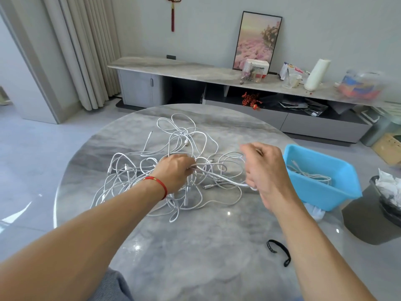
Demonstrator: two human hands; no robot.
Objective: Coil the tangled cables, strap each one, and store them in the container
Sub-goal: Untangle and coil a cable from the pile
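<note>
I saw a big messy pile of white cables (173,161) in the middle of the round grey table (195,246). The loops lay over and under each other, so I could not tell one cable from the next.

My left hand (173,172) was down in the middle of the pile. Its fingers were curled around a few white strands and held them. A red string (158,183) went around that wrist.

My right hand (264,170) was lifted at the right side of the pile, just beside the blue container (338,192). It looked a bit blurry. One white cable ran from the left hand across to the bottom of the right hand, and the fingers seemed to pinch it there, though the back of the hand hid most of them.

The blue container sat at the right edge of the table, tilted a little. Some white cable (312,175) already lay inside it.

A black strap (280,250) lay on the table close to me, just beside my right arm and well apart from the pile.

Next to the table on the right stood a dark bin (368,218) with white paper in it. Behind the table was a long low cabinet (195,70) with a framed picture (256,40), a box and a white roll (316,74) on top.
</note>
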